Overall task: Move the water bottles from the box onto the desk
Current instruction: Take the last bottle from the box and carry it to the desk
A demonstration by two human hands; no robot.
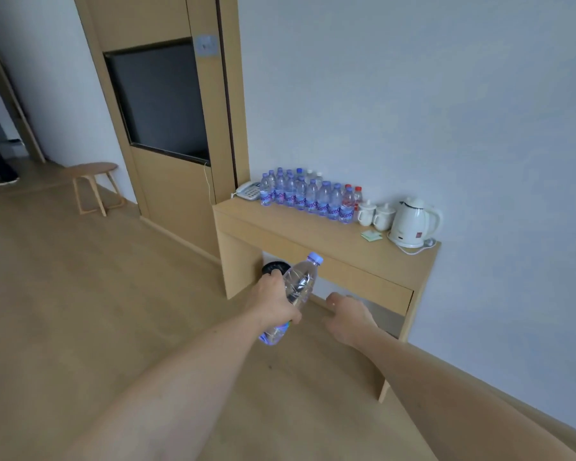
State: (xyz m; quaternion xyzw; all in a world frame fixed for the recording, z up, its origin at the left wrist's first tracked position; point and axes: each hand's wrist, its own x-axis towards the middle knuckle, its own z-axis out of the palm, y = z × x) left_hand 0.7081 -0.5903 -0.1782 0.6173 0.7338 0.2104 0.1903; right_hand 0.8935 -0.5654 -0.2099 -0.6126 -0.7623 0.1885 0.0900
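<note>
Your left hand (275, 302) wraps its fingers around the middle of a clear plastic water bottle with a pale purple cap (296, 289), holding it tilted with the cap pointing toward one o'clock, in the air in front of the light wooden desk (313, 239). Your right hand (348, 316) hangs at three o'clock of the bottle, just beside it, holding nothing, fingers loosely curled. On the desk, at twelve o'clock of the held bottle, a cluster of purple-capped water bottles with purple labels (308, 196) stands upright in rows against the wall, with two red-capped bottles (353, 197) at its right end. At three o'clock of those stand two white lidded cups (376, 212) and a white electric kettle (413, 222). A white desk telephone (250, 191) sits at nine o'clock of the cluster.
</note>
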